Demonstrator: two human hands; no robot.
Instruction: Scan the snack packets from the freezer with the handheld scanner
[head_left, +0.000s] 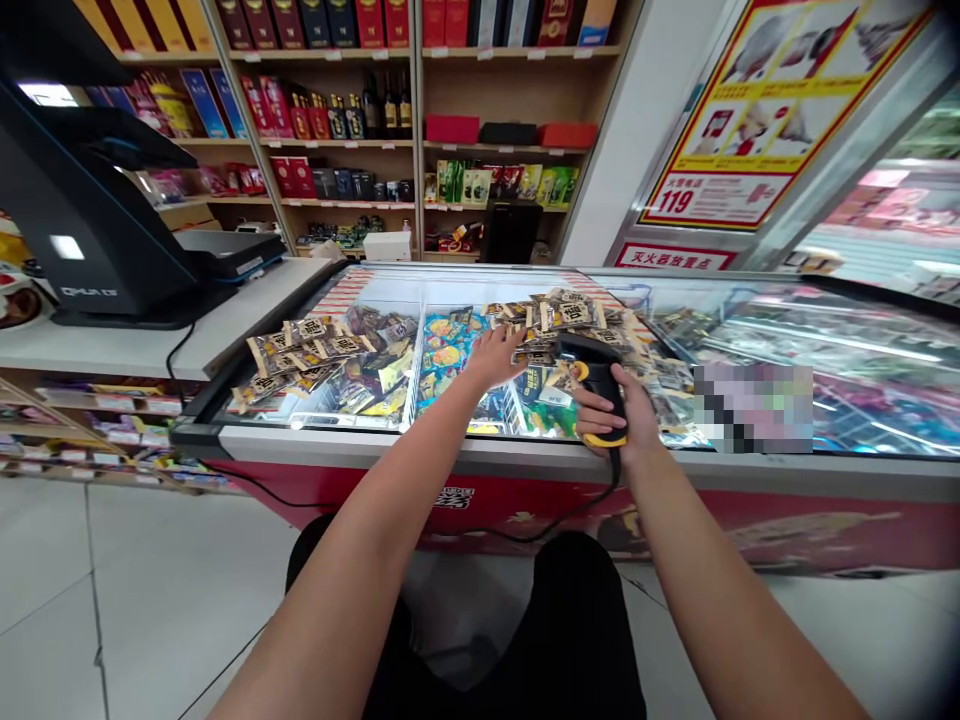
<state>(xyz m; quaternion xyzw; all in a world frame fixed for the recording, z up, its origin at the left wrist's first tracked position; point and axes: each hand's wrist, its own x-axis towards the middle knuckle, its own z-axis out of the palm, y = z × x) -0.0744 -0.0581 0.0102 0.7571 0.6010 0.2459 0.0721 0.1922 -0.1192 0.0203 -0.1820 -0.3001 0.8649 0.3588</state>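
Observation:
My right hand [626, 420] grips a black and yellow barcode scanner [592, 385], held over the glass lid of the chest freezer [465, 455]; its cable hangs down over the red front. My left hand [496, 355] reaches out flat with fingers stretched onto a heap of small snack packets [559, 320] lying on the lid. A second pile of similar brown packets [304, 355] lies to the left on the glass. Ice cream packs [442, 350] show inside through the lid.
A black till screen [82, 225] stands on the white counter [225, 320] at the left. Wooden shelves [416, 130] with boxes and bottles line the back wall. A red and yellow poster [757, 110] hangs at the right. Pale tiled floor [135, 590] lies below.

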